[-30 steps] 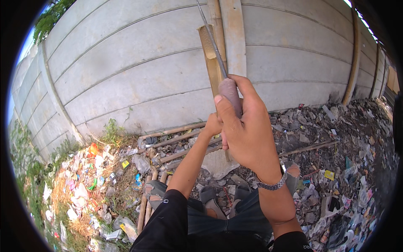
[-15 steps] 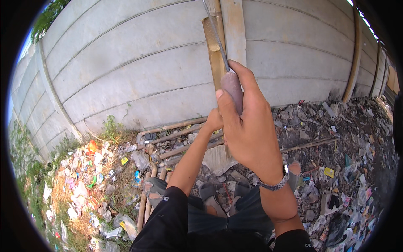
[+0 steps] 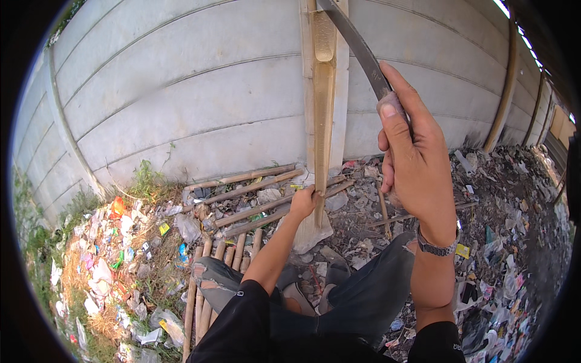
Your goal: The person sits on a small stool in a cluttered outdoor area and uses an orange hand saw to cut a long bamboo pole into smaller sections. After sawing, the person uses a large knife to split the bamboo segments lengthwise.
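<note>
My right hand (image 3: 420, 151) is wrapped round the handle of a machete (image 3: 363, 51), its forefinger stretched along the base of the dark, slightly curved blade. The blade slants up and left, its end cut off by the picture's top edge. Low in the middle, my left hand (image 3: 304, 202) grips a split bamboo pole (image 3: 324, 115) near its lower part. The bamboo stands upright, its hollow inner side and a node showing. Its foot comes down at a pale stone block (image 3: 313, 236) between my feet. In the picture, the machete's tip crosses close to the bamboo's top; contact cannot be made out.
A grey concrete panel wall (image 3: 193, 103) with a post rises ahead. Several bamboo poles (image 3: 257, 209) lie left of the stone block, and more (image 3: 200, 296) beside my left knee. Scattered rubbish (image 3: 103, 272) covers the ground on both sides.
My right hand has moved right with the machete, away from the bamboo, and the blade's flat side now shows. My left hand is lower in the picture, still on the bamboo, which stands straighter.
</note>
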